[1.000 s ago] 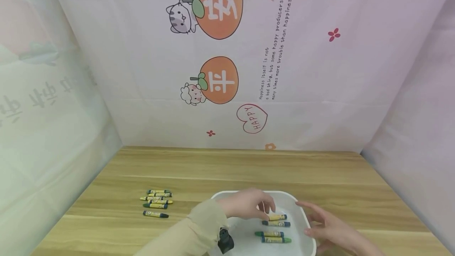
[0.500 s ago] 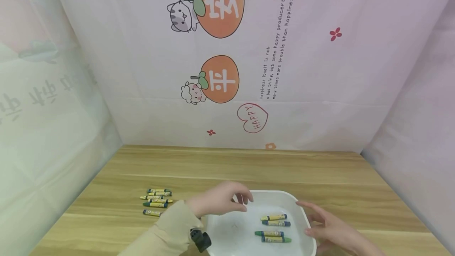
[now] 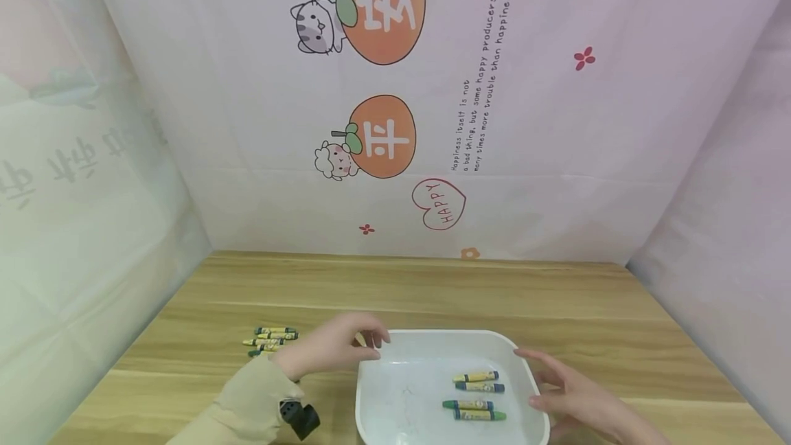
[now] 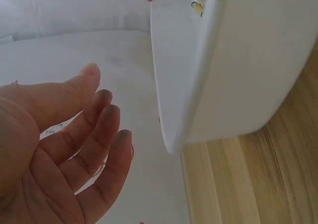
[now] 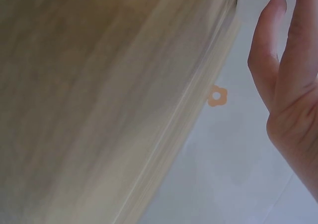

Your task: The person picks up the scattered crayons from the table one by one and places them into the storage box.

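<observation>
A white bin (image 3: 395,424) sits near the table's front edge in the head view. Several crayons lie in its right half, among them a yellow one (image 3: 476,377) and a light green one (image 3: 479,415). My left hand (image 3: 336,343), fingers loosely bent and holding nothing, is by the bin's far left corner; the left wrist view also shows the hand (image 4: 74,139) apart from the bin wall (image 4: 243,70). At the bin's right side, my right hand (image 3: 575,393) touches rim and outer wall with fingers fairly straight. The right wrist view shows only part of that hand (image 5: 293,70).
More crayons (image 3: 272,336) lie side by side on the wooden table (image 3: 327,294) at left, partly hidden behind my left hand and sleeve (image 3: 247,397). A printed white cloth (image 3: 537,211) hangs at the back, with pale cloth at both sides.
My left hand has moved left out of the bin, leaving the yellow crayon inside, and its arm now covers some crayons in the left group. My right hand stays put.
</observation>
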A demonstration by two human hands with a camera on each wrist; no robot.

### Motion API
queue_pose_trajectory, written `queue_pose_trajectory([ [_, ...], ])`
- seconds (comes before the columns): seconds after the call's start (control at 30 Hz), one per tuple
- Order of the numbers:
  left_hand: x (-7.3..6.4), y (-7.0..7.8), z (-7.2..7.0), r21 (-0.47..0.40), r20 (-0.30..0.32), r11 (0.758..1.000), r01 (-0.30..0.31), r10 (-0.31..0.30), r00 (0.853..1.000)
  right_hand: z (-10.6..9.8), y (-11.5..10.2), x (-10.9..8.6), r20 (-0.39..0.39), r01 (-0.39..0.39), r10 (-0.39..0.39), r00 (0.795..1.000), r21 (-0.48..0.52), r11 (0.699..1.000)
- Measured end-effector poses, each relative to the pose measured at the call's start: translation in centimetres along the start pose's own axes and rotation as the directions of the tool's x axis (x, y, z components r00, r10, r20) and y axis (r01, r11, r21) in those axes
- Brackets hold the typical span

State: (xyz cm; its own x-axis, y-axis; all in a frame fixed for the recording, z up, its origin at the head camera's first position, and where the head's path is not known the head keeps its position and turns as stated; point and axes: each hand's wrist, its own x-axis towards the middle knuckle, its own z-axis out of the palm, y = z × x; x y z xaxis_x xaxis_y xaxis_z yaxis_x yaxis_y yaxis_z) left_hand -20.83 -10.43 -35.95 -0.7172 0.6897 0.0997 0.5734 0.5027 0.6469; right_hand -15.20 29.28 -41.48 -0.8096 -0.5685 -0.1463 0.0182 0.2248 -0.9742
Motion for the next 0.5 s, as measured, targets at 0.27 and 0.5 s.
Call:
queue_pose_trajectory([
  [0.27, -2.9, -2.3, -2.3, 0.054, -0.05, 0.996, 0.072, -0.069, 0.996, -0.1, 0.2, 0.1, 0.012, 0.016, -0.016, 1.0, 0.033, 0.999],
  [0.5, -6.0, -4.7, -4.1, 0.078, -0.087, 0.989, 0.128, -0.121, 0.989, -0.1, 0.2, 0.1, 0.019, 0.016, -0.017, 1.0, 0.052, 0.999],
])
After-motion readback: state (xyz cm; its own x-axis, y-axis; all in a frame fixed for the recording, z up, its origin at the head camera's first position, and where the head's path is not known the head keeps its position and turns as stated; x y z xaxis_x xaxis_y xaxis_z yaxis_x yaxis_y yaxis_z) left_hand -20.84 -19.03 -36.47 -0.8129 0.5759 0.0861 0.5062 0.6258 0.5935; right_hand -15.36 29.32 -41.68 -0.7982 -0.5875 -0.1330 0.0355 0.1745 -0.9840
